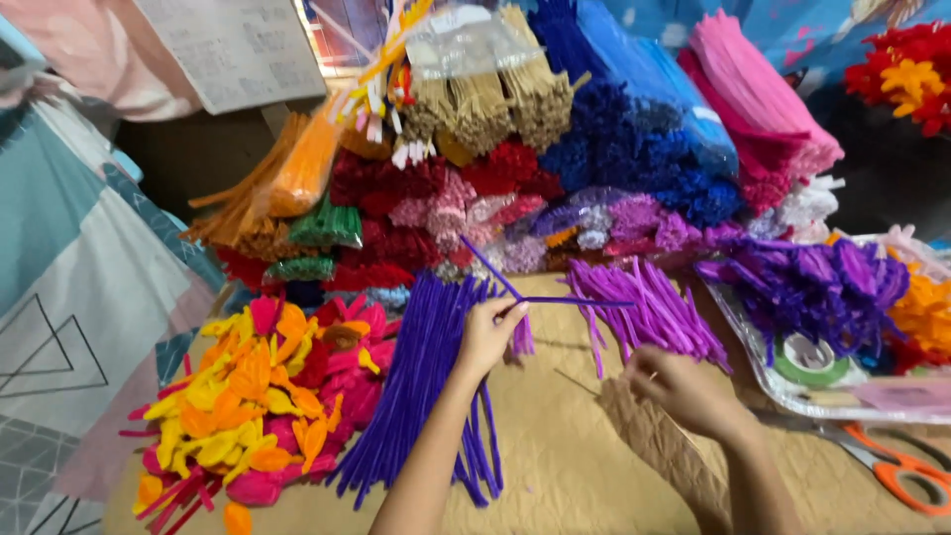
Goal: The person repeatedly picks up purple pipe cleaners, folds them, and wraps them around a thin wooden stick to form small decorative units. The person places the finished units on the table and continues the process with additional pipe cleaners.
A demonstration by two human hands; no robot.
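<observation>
left hand [487, 332] fingers pinch a bent purple pipe cleaner [540, 298], held up over the table centre. right hand [672, 384] fingers curled shut on a thin wire stem [578, 382], w/ brown paper strip [662, 444] under it. looks early: big straight purple bundle [421, 381] left of the hand unused, short lilac pieces [649, 312] just beyond. finished pink/yellow flowers [263, 391] piled near left. orange scissors [897, 468] near right, tape roll [810, 359] in tray.
</observation>
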